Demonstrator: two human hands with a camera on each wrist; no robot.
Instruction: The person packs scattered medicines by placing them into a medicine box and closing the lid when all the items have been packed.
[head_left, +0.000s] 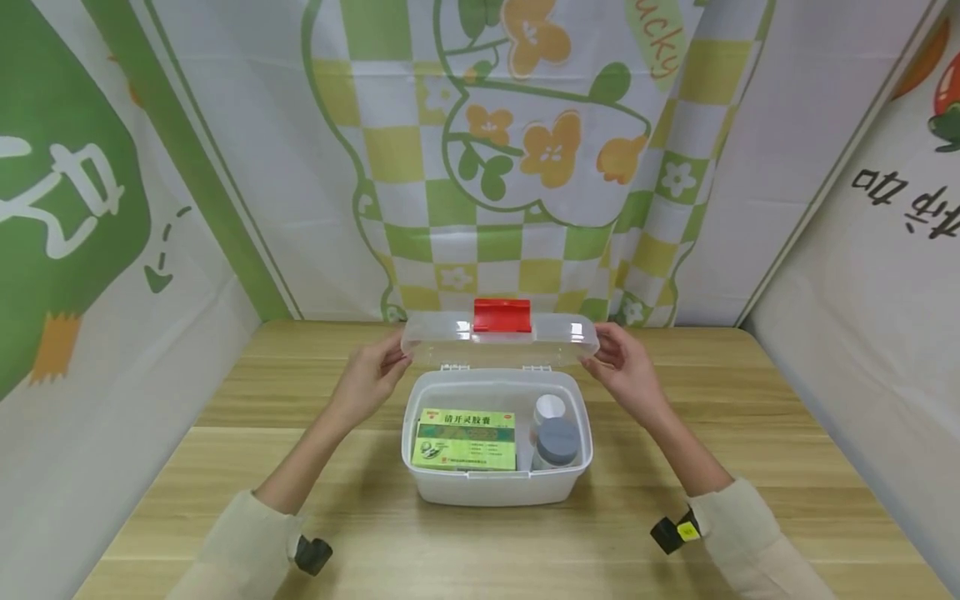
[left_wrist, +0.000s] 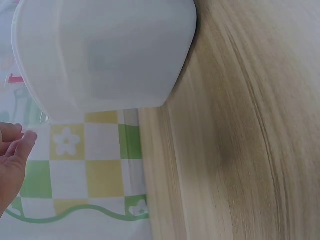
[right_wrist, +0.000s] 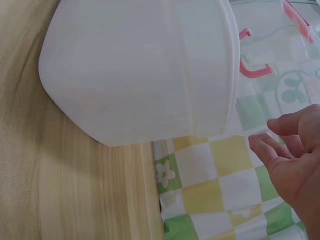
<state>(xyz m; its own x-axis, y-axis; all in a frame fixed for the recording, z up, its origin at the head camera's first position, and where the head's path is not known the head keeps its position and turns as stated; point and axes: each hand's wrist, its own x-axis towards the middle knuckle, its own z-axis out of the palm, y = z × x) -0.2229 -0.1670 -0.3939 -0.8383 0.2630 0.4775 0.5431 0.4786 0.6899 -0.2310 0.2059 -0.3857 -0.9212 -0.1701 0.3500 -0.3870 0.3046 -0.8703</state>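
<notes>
A white plastic storage box (head_left: pixel 495 490) stands on the table with its clear lid (head_left: pixel 442 327) raised at the back on hinges. A red latch (head_left: pixel 502 316) sits at the middle of the lid's edge. My left hand (head_left: pixel 369 377) pinches the lid's left end, and my right hand (head_left: pixel 628 375) pinches its right end. Inside the box, a yellow-green medicine carton (head_left: pixel 465 442) lies at the left. To its right are a bottle with a white cap (head_left: pixel 550 407) and a jar with a grey lid (head_left: pixel 558 442). Both wrist views show the box's outer wall (left_wrist: pixel 125 55).
The wood-grain table (head_left: pixel 360 533) extends around the box on all sides. Behind it hangs a checked, flowered curtain (head_left: pixel 450 192). Printed fabric walls (head_left: pixel 847 308) close in the left and right sides.
</notes>
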